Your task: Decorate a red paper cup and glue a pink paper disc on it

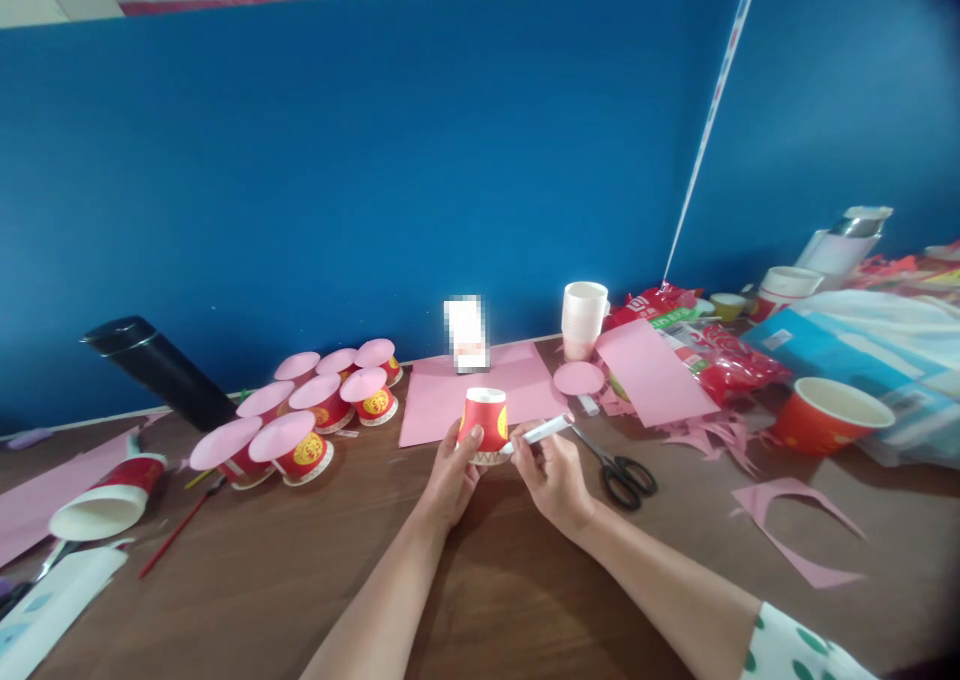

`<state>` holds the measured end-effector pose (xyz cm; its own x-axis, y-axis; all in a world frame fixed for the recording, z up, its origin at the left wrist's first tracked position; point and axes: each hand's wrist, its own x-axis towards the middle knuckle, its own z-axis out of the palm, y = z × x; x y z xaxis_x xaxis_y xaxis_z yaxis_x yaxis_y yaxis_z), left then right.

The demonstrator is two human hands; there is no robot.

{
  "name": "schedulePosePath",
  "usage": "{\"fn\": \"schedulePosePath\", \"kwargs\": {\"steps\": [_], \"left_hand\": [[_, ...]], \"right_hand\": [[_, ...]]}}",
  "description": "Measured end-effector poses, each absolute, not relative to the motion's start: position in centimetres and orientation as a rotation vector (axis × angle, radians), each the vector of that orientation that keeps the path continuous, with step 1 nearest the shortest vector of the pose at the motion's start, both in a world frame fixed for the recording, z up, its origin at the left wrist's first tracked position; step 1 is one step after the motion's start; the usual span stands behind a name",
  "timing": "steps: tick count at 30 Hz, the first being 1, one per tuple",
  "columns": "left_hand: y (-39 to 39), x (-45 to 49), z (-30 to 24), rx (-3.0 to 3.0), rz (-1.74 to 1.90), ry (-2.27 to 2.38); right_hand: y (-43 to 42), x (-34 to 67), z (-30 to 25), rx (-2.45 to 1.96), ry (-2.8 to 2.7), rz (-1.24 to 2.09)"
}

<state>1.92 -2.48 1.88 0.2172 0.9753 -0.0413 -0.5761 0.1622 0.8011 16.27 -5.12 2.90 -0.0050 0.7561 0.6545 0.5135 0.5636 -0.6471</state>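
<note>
A red paper cup [480, 418] with a gold print is upside down in my left hand [455, 467], whose fingers wrap round its side. Zigzag marks run along the cup's lower rim band. My right hand [553, 472] pinches a white marker pen [541, 430], its tip at or close to that band. Just right of that hand lie black-handled scissors [628, 480]. Behind the cup is a sheet of pink paper [431, 400]. To the left stand several upturned red cups with pink paper discs [281, 436] on top.
At the left are a black flask [157, 370], a tipped paper cup [112, 500] and a red thin-handled brush [180, 530]. A stack of white cups [583, 315] stands behind. Pink scraps [802, 530], a red cup [821, 420] and plastic packets [735, 360] are at the right. A blue partition [375, 160] borders the table.
</note>
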Motion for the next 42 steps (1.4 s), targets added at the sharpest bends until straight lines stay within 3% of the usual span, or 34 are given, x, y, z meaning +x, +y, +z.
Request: {"fn": "schedulePosePath", "kwargs": {"steps": [42], "left_hand": [[-2.36, 1.81, 1.66, 0.800, 1.235, 0.617]], "right_hand": [[-4.87, 16.16, 2.67, -1.082, -1.654, 0.283]]}}
